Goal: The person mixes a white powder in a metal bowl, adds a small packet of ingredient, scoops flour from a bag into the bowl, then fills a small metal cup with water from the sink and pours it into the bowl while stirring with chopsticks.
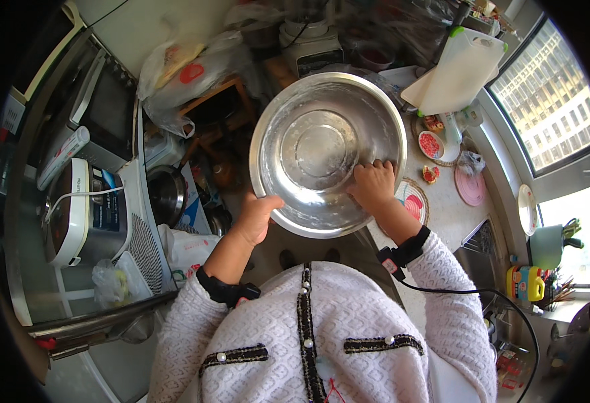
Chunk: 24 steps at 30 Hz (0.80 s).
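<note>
A large stainless steel mixing bowl [318, 144] is held up in front of me, tilted so its inside faces me. Whitish smears mark the inner wall and bottom. My left hand [258, 215] grips the rim at the near left, thumb over the edge and fingers hidden behind. Over the near right rim reaches my right hand [374, 185], its curled fingers against the inside wall. Whether anything small is in those fingers is hidden. Dark bands circle both wrists, and a black cable [469, 291] runs from the right one.
On the right counter are a small bowl of red seeds [430, 144], a pomegranate piece [430, 174], a pink round mat [469, 185] and white cutting boards [459, 70]. A rice cooker [70, 208] and a microwave [110, 111] stand left. Plastic bags [194, 74] lie at the back.
</note>
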{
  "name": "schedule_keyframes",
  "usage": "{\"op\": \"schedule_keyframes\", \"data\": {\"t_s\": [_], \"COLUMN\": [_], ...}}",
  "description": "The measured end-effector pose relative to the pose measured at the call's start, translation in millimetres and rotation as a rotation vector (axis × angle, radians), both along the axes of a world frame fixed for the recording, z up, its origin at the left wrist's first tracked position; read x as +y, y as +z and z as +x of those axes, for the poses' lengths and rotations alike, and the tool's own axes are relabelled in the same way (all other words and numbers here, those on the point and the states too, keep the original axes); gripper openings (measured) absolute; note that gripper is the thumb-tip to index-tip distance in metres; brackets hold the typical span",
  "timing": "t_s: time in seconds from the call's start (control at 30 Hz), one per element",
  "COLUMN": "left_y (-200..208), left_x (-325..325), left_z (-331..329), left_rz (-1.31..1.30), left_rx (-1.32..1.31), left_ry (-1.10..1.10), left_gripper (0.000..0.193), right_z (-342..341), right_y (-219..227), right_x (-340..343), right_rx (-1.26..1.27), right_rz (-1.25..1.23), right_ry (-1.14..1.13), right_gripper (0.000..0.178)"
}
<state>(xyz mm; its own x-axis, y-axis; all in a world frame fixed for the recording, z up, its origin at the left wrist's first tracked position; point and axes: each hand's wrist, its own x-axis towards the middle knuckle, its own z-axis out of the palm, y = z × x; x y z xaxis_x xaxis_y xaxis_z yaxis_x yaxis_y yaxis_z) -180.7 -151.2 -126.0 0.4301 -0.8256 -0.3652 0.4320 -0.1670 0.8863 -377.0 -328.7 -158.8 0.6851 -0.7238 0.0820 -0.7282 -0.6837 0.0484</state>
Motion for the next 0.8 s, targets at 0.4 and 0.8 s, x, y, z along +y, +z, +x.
{"op": "schedule_keyframes", "data": {"t_s": [0.4, 0.8], "left_y": [2, 1], "left_x": [6, 9], "left_z": [1, 2], "left_rz": [-0.01, -0.042], "left_rx": [0.012, -0.049], "left_ry": [-0.028, -0.032], "left_gripper": [0.042, 0.048], "right_z": [16, 18], "right_y": [9, 14], "right_x": [-22, -7], "right_rx": [-0.065, 0.047], "right_rz": [0.119, 0.13], "right_ry": [-0.228, -0.117], "right_gripper": [0.04, 0.041]}}
